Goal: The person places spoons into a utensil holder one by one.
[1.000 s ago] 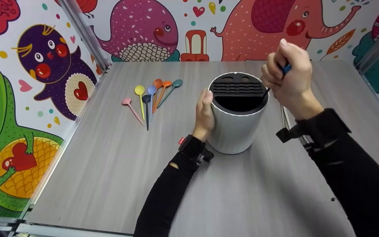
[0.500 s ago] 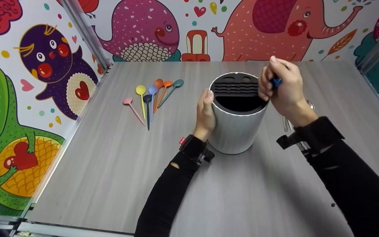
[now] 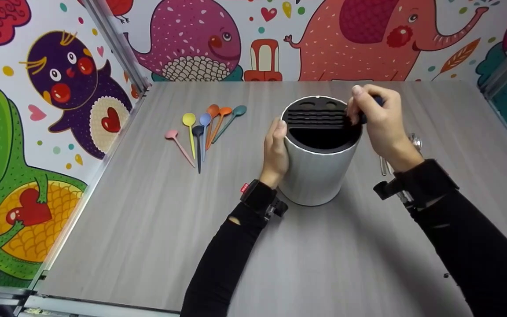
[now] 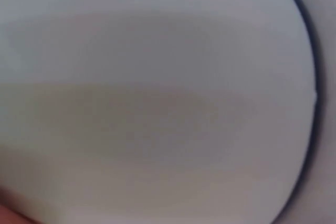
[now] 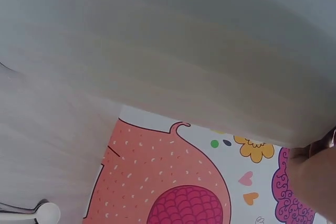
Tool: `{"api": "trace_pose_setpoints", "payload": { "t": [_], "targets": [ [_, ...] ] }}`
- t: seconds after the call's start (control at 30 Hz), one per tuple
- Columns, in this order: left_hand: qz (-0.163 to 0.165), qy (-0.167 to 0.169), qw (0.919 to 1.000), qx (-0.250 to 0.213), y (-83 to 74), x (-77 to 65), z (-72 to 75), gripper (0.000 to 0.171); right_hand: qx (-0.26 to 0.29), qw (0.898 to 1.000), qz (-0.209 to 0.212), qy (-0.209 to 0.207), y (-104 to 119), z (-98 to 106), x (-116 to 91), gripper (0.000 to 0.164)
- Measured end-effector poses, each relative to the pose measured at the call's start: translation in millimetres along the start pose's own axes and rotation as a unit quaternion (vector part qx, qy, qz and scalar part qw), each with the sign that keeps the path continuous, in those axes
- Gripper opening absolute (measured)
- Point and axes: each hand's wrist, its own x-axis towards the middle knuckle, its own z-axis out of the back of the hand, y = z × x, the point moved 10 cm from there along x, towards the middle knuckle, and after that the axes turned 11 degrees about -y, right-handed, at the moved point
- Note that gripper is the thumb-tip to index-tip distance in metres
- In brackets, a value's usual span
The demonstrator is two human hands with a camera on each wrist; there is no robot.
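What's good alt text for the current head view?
A person's left hand holds a white cylindrical utensil holder on a table while the right hand grips a dark handle by its rim. Seven colored spoons lie left; metal cutlery lies right, partly hidden.

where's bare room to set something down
Bare: the table at front left, between the colorful spoons and front edge, left of the left forearm; between it and the right forearm, in front of the slotted utensil holder. Crowded: the holder's right, with the right hand and metal cutlery.
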Motion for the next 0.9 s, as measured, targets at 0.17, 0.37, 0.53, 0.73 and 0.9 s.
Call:
{"api": "trace_pose_setpoints", "payload": {
  "t": [0.17,0.37,0.53,0.73,0.9],
  "targets": [
    [-0.004,-0.005,1.0,0.001,-1.0,0.4,1.3,0.06,-0.023,0.999,0.008,-0.026,2,0,-1,0.042],
    [-0.003,-0.004,1.0,-0.004,-0.4,-0.1,0.7,0.057,-0.031,0.999,0.004,-0.044,2,-4,-2,0.045],
    [0.002,-0.002,0.9999,-0.013,0.1,-1.1,0.0,0.058,0.003,0.999,-0.016,-0.03,0,-6,-1,0.043],
    [0.003,-0.008,0.9999,-0.009,-1.0,-1.1,0.0,0.057,0.045,0.997,-0.059,-0.008,-6,-5,0,0.035],
    [-0.001,-0.006,1.0,0.001,-1.6,-0.8,0.2,0.058,0.036,0.998,-0.057,-0.003,-9,-3,1,0.031]
  ]
}}
